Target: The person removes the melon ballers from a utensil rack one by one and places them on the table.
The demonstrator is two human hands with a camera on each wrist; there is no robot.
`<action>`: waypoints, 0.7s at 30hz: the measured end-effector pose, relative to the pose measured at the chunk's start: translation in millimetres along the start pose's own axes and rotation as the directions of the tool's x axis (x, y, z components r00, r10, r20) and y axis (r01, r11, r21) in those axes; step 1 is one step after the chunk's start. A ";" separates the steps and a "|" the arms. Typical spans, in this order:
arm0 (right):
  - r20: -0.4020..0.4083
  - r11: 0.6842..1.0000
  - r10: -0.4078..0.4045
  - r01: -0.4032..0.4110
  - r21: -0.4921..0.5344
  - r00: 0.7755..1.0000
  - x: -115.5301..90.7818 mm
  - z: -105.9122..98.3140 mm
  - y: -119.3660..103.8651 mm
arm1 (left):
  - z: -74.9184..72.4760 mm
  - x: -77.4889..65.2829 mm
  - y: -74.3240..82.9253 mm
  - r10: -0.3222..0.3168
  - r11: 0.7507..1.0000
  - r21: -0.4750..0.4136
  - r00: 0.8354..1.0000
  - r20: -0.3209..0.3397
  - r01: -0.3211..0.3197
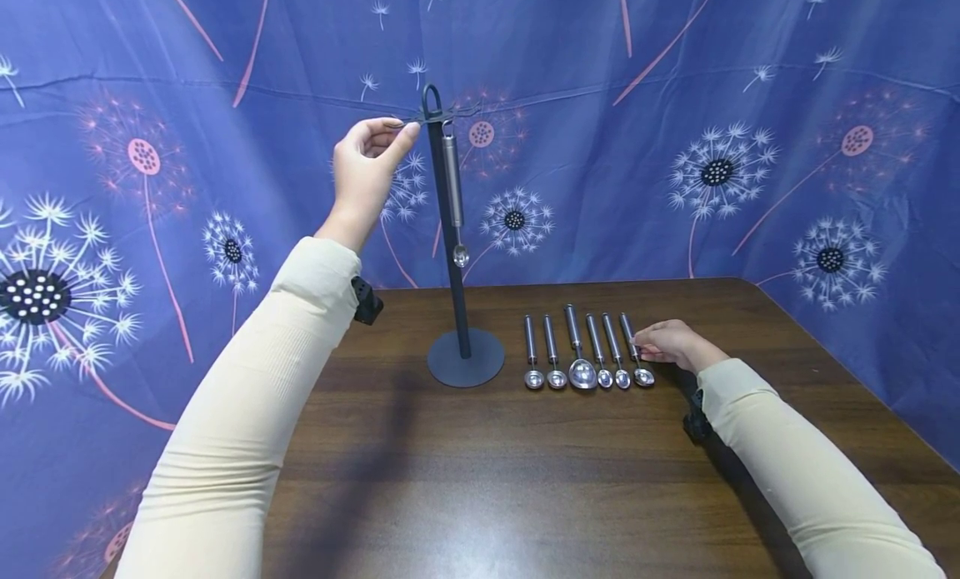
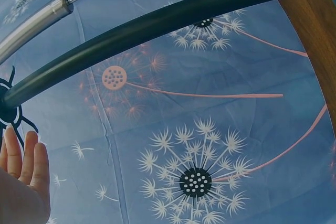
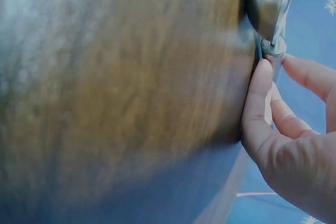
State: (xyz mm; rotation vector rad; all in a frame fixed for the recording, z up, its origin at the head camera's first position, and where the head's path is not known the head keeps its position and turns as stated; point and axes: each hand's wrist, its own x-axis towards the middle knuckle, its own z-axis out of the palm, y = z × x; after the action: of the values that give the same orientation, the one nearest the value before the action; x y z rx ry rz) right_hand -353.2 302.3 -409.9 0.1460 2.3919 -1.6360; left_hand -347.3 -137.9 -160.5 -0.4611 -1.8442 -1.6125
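A dark rack stand (image 1: 447, 229) with a round base and hooks at its top stands on the table. My left hand (image 1: 367, 167) pinches one of its hooks between thumb and forefinger; in the left wrist view, that hand (image 2: 23, 174) is just below the hooks. From another hook hangs a steel scoop (image 1: 454, 183) with a thick handle and small round bowl. My right hand (image 1: 675, 344) grips the handle of the rightmost scoop (image 1: 643, 377) in a row on the table. Up close in the right wrist view, its rounded bowl (image 3: 268, 3) lies beyond my fingertips.
Several more steel scoops (image 1: 557, 379) lie side by side left of my right hand, among them a larger one (image 1: 582, 374). Beneath everything is a brown wooden table (image 1: 480, 479). Blue dandelion-print cloth (image 1: 592, 179) hangs behind and along the sides.
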 end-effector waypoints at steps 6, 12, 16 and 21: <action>0.013 1.000 0.002 -0.002 0.002 1.000 -0.9 0.0 -0.7 | 0.0 0.7 -0.8 0.003 1.000 0.002 1.000 -0.004 -0.003; 0.025 1.000 0.004 -0.005 0.024 1.000 -0.1 -1.5 -1.0 | 0.4 1.5 0.3 0.005 1.000 -0.015 1.000 -0.006 -0.005; 0.034 0.999 0.004 -0.005 0.048 0.999 0.4 -2.8 0.0 | 0.7 2.3 0.6 0.011 1.000 -0.016 1.000 -0.004 -0.011; 0.047 0.997 0.002 -0.006 0.075 0.999 0.9 -2.9 1.2 | -1.7 0.7 1.1 0.005 1.000 0.011 1.000 0.000 -0.005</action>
State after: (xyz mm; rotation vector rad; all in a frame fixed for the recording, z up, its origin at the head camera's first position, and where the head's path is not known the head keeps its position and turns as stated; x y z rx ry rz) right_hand -354.2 305.4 -410.2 0.1247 2.2960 -1.7090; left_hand -346.7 -139.4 -159.1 -0.4610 -1.8496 -1.5980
